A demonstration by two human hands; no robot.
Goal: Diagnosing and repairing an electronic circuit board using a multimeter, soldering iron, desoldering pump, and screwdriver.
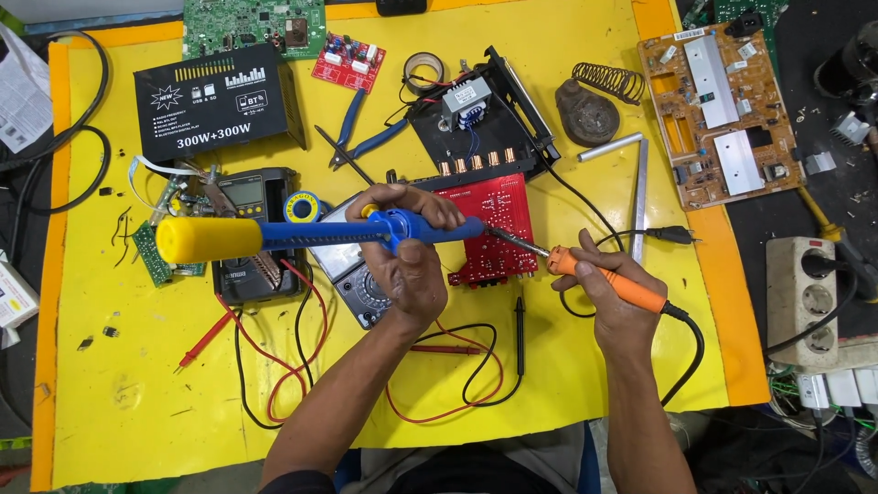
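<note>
Desoldering pump, blue plastic with yellow plunger knob, sits gripped in the left hand over a red circuit board; right hand clasps an orange-handled soldering iron. Black rectangular labelled box lies far left.

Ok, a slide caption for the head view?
Left hand holds a blue-and-yellow desoldering pump, right hand an orange-handled soldering iron, over a red circuit board.
</note>
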